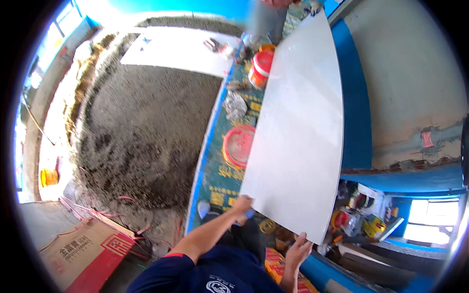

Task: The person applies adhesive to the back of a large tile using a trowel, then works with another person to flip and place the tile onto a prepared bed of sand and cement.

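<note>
A long white tile slab (pixel 300 122) stretches away from me, its near edge just in front of my body. My left hand (pixel 242 206) is closed on its near left corner. By the near right corner, my right hand (pixel 299 250) grips the edge with the thumb on top and the other fingers mostly hidden below. At the far end, another person's gloved hand (pixel 314 7) is at the slab's edge. Beneath its left side sit a red-lidded bucket (pixel 238 145) and a red and white bucket (pixel 263 63), both partly covered.
To the left lies a bed of grey mortar (pixel 146 112), with a white slab (pixel 181 46) at its far end. A cardboard box (pixel 88 256) is at lower left. A crumpled silvery bag (pixel 235 105) lies on the green floor covering. A wall (pixel 410 83) rises at right, beside cluttered items (pixel 373 224).
</note>
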### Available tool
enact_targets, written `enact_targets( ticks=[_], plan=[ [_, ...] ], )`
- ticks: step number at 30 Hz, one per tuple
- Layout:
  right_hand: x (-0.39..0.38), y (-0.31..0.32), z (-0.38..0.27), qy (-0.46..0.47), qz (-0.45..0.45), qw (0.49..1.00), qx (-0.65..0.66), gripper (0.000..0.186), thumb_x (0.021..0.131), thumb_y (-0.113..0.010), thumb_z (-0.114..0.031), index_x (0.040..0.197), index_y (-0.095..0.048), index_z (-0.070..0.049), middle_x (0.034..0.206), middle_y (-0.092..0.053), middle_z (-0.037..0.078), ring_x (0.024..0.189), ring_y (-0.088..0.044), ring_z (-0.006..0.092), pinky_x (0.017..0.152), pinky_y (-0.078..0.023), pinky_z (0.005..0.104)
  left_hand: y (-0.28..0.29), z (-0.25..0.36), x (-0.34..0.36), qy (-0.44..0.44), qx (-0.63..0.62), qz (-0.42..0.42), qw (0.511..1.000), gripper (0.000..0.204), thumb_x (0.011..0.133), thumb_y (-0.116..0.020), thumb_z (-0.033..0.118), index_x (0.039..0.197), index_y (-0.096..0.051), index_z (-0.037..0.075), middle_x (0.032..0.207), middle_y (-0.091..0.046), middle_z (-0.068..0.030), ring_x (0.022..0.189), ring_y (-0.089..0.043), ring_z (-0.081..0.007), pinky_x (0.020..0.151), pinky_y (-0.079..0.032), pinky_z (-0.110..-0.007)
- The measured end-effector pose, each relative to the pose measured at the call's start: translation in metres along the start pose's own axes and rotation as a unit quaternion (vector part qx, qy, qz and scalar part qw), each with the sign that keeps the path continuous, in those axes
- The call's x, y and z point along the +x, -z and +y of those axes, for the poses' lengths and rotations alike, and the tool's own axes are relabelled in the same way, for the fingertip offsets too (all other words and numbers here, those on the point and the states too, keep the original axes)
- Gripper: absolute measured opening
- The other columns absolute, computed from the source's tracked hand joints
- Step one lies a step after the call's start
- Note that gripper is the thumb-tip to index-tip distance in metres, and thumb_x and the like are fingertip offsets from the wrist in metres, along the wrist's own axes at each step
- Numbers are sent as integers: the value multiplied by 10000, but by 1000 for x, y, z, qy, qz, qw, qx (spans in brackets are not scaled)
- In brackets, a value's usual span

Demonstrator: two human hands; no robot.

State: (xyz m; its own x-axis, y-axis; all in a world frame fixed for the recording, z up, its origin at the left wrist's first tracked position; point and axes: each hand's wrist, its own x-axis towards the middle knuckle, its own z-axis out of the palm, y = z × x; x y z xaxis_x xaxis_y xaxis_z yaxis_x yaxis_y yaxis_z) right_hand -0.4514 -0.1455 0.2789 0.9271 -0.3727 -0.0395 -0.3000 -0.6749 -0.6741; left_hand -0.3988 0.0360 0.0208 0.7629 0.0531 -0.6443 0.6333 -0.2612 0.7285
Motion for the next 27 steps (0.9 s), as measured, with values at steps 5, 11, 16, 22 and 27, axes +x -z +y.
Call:
enact_targets(
  ticks=[5, 11, 16, 22, 27],
  plan=[
    [6, 27, 4, -44, 10, 999, 9, 451, 1032, -441, -248, 1209, -414, 166, 1117, -571, 274, 979, -647, 313, 852, -575, 396, -53, -125, 19, 317, -191, 35, 928, 297, 832, -678, 240, 675, -643, -11, 607, -625, -156, 517, -624, -240, 442, -442, -384],
    [18, 46, 1, -120, -28, 990, -72, 481, 1014, -461, -331, 1186, -492, 118, 1123, -588, 298, 1007, -631, 329, 848, -538, 421, -140, -106, 47, 431, -561, 48, 705, 357, 895, -685, 363, 972, -541, 46, 662, -545, -81, 474, -509, -227, 412, -418, -345],
    [44, 50, 7, -163, -94, 981, -39, 541, 1015, -435, -403, 1154, -596, 95, 1171, -623, 216, 1042, -609, 279, 832, -506, 367, -188, -130, 70, 383, -675, 11, 630, 319, 932, -641, 365, 1145, -529, 156, 921, -643, -36, 772, -621, -262, 603, -482, -447],
    [92, 103, 133, -199, -95, 966, 137, 649, 1027, -403, -440, 1376, -366, 106, 1357, -508, 200, 1144, -554, 346, 1000, -480, 388, -197, -76, 80, 418, -699, -44, 579, 410, 836, -746, 271, 1165, -575, 96, 1161, -658, -65, 1066, -630, -269, 930, -522, -516],
    [135, 123, 195, -348, -104, 894, 264, 611, 985, -470, -502, 1380, -423, -38, 1369, -494, 152, 1290, -402, 282, 1118, -289, 444, -219, -90, 80, 436, -684, 8, 585, 298, 868, -701, 352, 1072, -611, 156, 971, -691, -32, 920, -673, -222, 836, -569, -478]
  ],
)
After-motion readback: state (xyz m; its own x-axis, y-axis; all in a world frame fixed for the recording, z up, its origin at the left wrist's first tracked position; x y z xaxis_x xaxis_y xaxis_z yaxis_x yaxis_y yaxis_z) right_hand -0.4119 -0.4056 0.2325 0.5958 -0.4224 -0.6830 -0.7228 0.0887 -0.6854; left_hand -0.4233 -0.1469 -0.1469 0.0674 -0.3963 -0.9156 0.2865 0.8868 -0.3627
